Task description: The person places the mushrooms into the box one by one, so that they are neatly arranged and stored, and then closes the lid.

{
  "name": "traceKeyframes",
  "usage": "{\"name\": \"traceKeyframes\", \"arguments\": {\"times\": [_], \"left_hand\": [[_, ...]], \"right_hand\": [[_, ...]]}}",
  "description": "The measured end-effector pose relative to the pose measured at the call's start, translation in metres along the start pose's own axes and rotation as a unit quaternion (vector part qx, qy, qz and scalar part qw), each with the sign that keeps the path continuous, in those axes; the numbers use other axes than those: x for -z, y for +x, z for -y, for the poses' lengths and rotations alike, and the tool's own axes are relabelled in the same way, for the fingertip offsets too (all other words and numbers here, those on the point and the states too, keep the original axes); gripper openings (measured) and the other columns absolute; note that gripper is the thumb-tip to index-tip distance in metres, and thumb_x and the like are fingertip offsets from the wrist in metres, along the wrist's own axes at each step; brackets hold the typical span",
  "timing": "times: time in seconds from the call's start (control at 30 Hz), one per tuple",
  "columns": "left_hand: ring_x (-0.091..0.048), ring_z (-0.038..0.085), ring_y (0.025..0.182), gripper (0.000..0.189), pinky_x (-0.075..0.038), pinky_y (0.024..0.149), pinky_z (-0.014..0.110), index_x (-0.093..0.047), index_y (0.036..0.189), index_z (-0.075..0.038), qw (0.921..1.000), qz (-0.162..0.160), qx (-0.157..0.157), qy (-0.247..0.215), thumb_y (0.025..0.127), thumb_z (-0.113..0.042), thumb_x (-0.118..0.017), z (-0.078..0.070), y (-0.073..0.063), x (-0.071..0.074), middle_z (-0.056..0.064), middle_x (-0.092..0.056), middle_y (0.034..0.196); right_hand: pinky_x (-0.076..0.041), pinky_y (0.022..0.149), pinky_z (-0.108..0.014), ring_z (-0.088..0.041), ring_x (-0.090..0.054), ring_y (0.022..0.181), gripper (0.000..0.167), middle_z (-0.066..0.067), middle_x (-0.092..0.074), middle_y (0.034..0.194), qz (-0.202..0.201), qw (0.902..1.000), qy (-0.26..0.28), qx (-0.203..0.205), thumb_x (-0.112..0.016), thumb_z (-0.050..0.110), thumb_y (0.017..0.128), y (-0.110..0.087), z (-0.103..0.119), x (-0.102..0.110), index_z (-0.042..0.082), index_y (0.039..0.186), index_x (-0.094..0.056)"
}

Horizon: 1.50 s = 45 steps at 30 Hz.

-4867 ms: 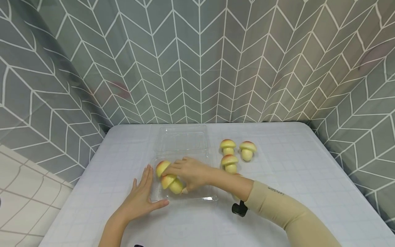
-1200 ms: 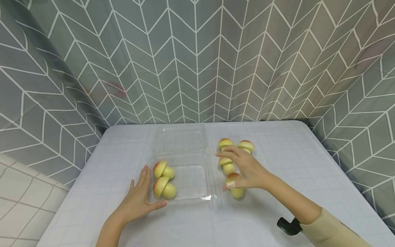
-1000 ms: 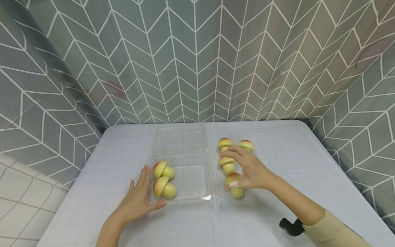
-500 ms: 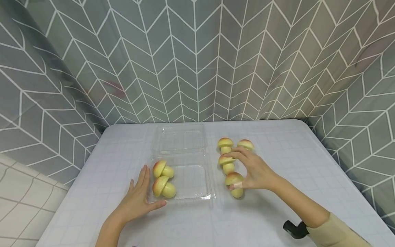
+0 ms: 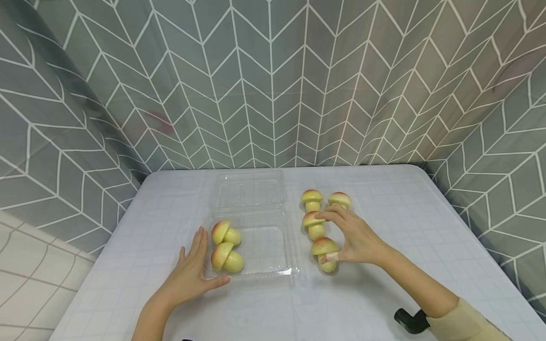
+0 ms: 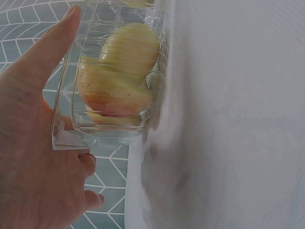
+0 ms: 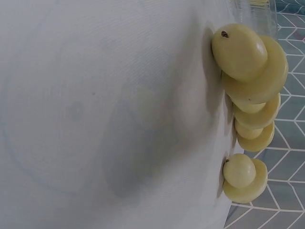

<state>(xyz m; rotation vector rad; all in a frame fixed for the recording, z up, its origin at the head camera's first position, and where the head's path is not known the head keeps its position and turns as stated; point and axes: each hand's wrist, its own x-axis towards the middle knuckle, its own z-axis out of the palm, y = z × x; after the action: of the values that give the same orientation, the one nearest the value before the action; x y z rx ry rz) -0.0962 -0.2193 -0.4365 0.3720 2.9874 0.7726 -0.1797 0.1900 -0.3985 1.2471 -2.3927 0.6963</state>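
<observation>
Along the left side of a clear hinged plastic box lies my left hand, its fingers straight against the wall and thumb at the front corner. Inside the box, on its left side, are two toy mushrooms, a rear one and a front one, yellow with reddish caps. In the left wrist view the front mushroom shows through the wall. My right hand hovers over the loose mushrooms, thumb and fingers spread apart. Its thumb overlaps the stem of the nearest mushroom. The right wrist view shows no hand.
Behind the nearest mushroom stand a middle one, a far one and another to the right, partly hidden by my fingers. The box's lid lies folded back. A patterned curtain borders the white table.
My right hand has left the box, where two mushrooms now lie at the left, and gone right to the loose ones. Lately it has shifted slightly rightward. My left hand has stayed at the box.
</observation>
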Motion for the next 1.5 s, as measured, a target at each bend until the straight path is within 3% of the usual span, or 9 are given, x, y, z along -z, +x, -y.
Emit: {"name": "traceKeyframes", "arguments": {"times": [0.2, 0.57, 0.97, 1.23, 1.5], "left_hand": [[-0.004, 0.042, 0.144, 0.125, -0.006, 0.104, 0.072, -0.002, 0.15, 0.009, 1.0, 0.0, -0.001, 0.001, 0.074, -0.061, -0.073, -0.001, 0.0, 0.001, 0.026, 0.001, 0.157], [-0.004, 0.042, 0.144, 0.125, -0.006, 0.104, 0.072, -0.003, 0.15, 0.009, 1.0, 0.002, -0.001, 0.001, 0.074, -0.06, -0.073, -0.002, 0.0, 0.002, 0.026, 0.001, 0.157], [-0.004, 0.042, 0.144, 0.125, -0.006, 0.105, 0.071, -0.002, 0.15, 0.009, 1.0, 0.004, 0.003, 0.004, 0.074, -0.061, -0.073, -0.002, -0.001, 0.002, 0.026, 0.001, 0.157], [-0.004, 0.042, 0.144, 0.125, -0.007, 0.104, 0.072, -0.003, 0.15, 0.01, 1.0, 0.001, -0.002, 0.009, 0.074, -0.062, -0.072, -0.005, 0.0, 0.003, 0.027, 0.0, 0.157], [-0.003, 0.041, 0.144, 0.125, -0.006, 0.105, 0.072, -0.001, 0.15, 0.008, 1.0, 0.006, 0.003, 0.003, 0.074, -0.06, -0.073, -0.003, -0.001, 0.001, 0.026, 0.002, 0.157]], "right_hand": [[-0.045, 0.093, -0.042, -0.022, -0.051, 0.115, 0.087, -0.001, -0.051, 0.122, 0.006, 1.0, -0.006, 0.0, -0.087, 0.052, 0.057, -0.005, -0.002, 0.0, 0.015, 0.128, -0.053], [-0.048, 0.084, -0.036, -0.014, -0.053, 0.101, 0.083, 0.001, -0.051, 0.118, 0.006, 0.9999, -0.01, -0.002, -0.087, 0.054, 0.056, -0.011, -0.003, -0.002, 0.012, 0.121, -0.055], [-0.049, 0.071, -0.036, -0.016, -0.056, 0.09, 0.084, 0.002, -0.051, 0.113, -0.007, 0.9997, -0.024, 0.004, -0.088, 0.052, 0.053, -0.017, -0.006, -0.008, 0.013, 0.12, -0.055], [-0.047, 0.072, -0.034, -0.016, -0.056, 0.091, 0.085, 0.003, -0.051, 0.114, 0.01, 0.9997, -0.02, -0.01, -0.086, 0.059, 0.054, -0.022, -0.009, -0.012, 0.015, 0.12, -0.056], [-0.047, 0.077, -0.036, -0.016, -0.054, 0.098, 0.084, 0.004, -0.052, 0.121, 0.032, 0.9991, -0.019, -0.022, -0.087, 0.056, 0.052, -0.027, -0.011, -0.017, 0.019, 0.12, -0.057]]}}
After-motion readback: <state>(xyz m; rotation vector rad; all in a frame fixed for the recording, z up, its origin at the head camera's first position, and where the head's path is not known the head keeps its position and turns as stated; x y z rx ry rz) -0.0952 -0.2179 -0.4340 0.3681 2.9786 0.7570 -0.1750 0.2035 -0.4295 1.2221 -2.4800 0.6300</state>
